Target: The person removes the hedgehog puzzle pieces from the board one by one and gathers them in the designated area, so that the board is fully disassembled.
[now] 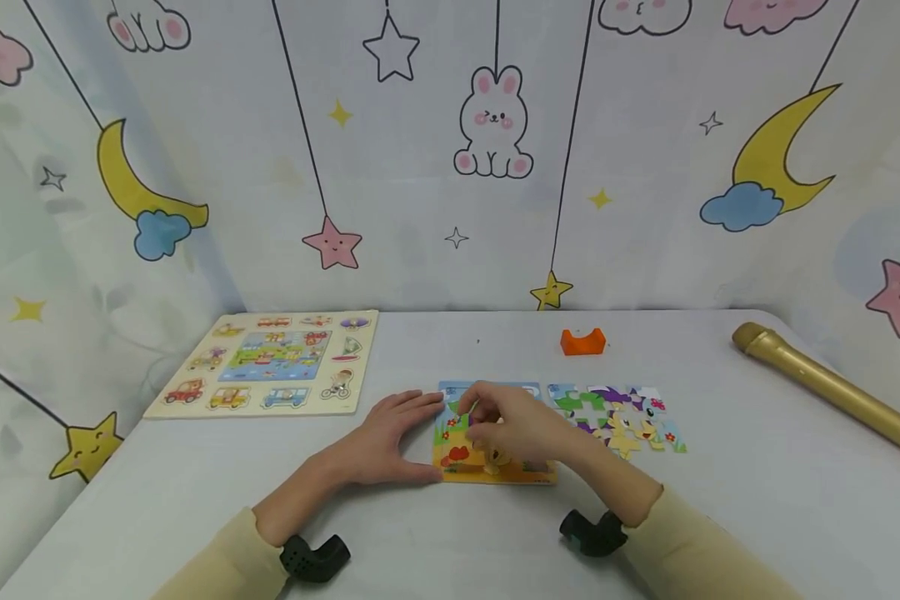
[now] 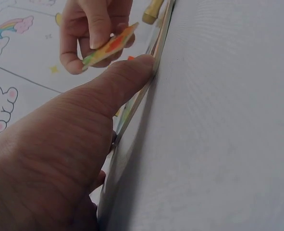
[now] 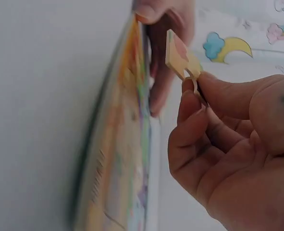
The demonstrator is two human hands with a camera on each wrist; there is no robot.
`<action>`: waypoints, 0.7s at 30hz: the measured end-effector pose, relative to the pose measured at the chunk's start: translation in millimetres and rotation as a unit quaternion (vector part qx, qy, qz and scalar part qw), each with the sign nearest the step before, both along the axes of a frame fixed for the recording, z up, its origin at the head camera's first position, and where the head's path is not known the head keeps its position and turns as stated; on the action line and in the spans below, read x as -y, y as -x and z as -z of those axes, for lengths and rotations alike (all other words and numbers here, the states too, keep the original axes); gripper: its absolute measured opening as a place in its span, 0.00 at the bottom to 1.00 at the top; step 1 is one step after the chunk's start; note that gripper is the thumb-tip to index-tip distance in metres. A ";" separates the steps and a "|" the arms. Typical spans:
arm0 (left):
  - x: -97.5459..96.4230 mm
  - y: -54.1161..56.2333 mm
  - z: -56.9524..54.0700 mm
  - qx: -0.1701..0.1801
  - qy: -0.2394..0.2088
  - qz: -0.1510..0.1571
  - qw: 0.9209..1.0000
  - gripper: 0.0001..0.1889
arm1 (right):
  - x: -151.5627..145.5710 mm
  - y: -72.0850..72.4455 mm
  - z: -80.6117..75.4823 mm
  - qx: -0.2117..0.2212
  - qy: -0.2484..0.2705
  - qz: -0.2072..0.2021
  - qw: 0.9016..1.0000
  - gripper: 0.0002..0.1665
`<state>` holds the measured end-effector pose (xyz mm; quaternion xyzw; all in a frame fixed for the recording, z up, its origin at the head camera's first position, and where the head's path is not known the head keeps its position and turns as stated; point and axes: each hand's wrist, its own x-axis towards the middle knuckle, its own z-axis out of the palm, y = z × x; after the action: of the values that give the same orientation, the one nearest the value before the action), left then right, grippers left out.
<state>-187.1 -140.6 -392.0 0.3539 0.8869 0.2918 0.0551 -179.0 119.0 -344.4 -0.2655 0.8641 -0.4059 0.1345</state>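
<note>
A picture puzzle board [image 1: 525, 477] with an orange and blue scene lies in front of the person. The left hand [image 1: 386, 442] rests at its left edge, fingers extended and thumb on the near left corner. Above the board, the right hand [image 1: 521, 425] pinches a puzzle piece [image 3: 177, 54] between thumb and fingers. Yellow and green with a red shape, the piece [image 2: 112, 47] is held tilted in the left wrist view. The right hand hides part of the board. Several interlocking puzzle pieces [image 1: 622, 417] lie just right of the board.
At the back left lies a cream puzzle board [image 1: 195, 367] with vehicle pictures. A small orange block [image 1: 582, 343] with a curved notch stands behind the pieces. A gold microphone-shaped object [image 1: 832, 387] lies on the right side of the white table [image 1: 420, 542]. A printed curtain hangs behind.
</note>
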 end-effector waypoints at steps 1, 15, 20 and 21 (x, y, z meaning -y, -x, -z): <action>-0.2 0.0 0.1 0.000 0.000 0.000 1.000 0.47 | -4.5 1.3 -1.9 -0.001 0.005 -0.003 1.000 0.11; -1.0 -0.5 0.1 -0.011 0.013 -0.003 1.000 0.47 | -88.8 -9.1 -9.0 0.028 -0.031 0.027 0.999 0.11; -1.6 -0.5 0.0 -0.008 0.013 -0.002 1.000 0.47 | -110.6 -15.5 -5.9 0.038 -0.043 0.025 0.998 0.11; -1.8 -0.3 0.1 -0.009 0.012 -0.001 1.000 0.47 | -114.1 -16.7 -5.2 0.041 -0.044 0.024 0.998 0.11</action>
<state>-186.8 -138.8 -392.1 0.3546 0.8913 0.2781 0.0509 -162.3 233.1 -339.2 -0.2218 0.8810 -0.3812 0.1713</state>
